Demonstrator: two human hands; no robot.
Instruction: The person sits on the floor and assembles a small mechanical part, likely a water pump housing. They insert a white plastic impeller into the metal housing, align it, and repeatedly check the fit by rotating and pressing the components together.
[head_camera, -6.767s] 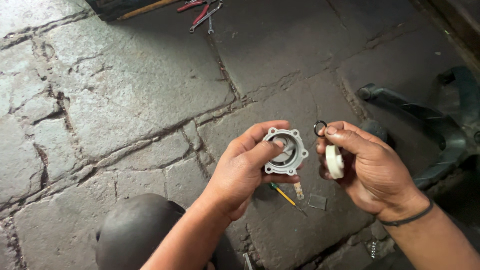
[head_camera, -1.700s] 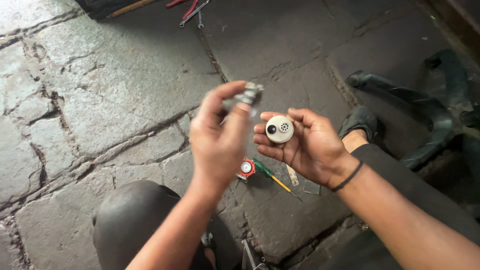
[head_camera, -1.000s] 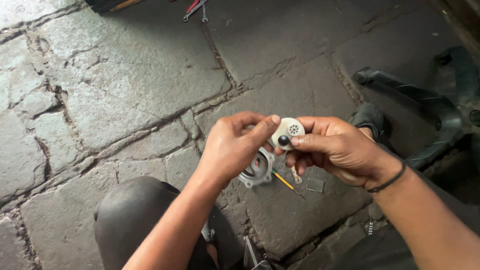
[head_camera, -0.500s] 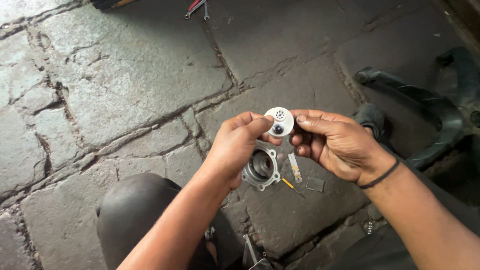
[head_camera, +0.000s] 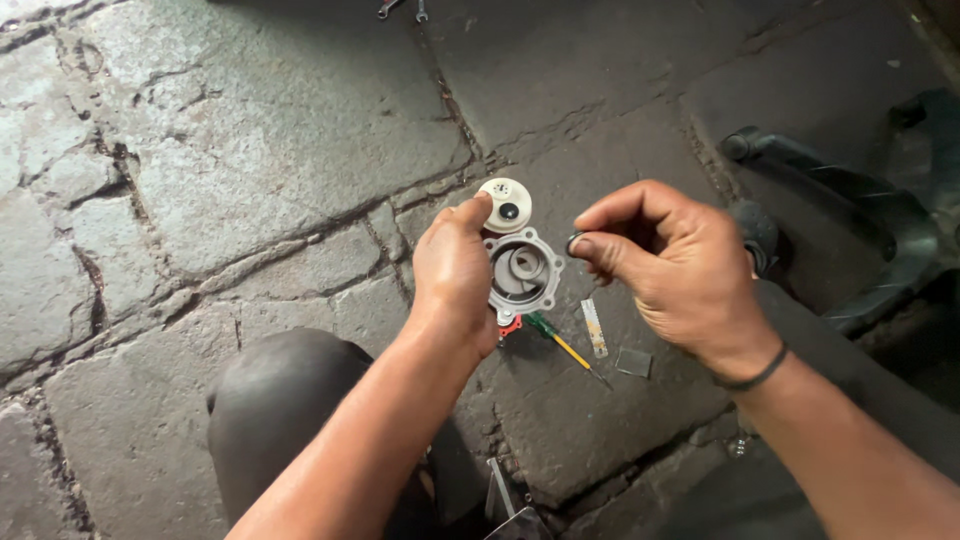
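A gray metal cover (head_camera: 522, 272) and a white round disc (head_camera: 505, 204) were gripped by the left hand (head_camera: 455, 275) over cracked stone floor (head_camera: 250, 150). A small dark ring (head_camera: 576, 243), half hidden, was pinched by the right hand (head_camera: 675, 265).

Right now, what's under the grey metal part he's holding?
Under the grey metal housing in the left hand lie a red piece and a green-and-yellow screwdriver on the stone floor. Anything directly beneath it is hidden.
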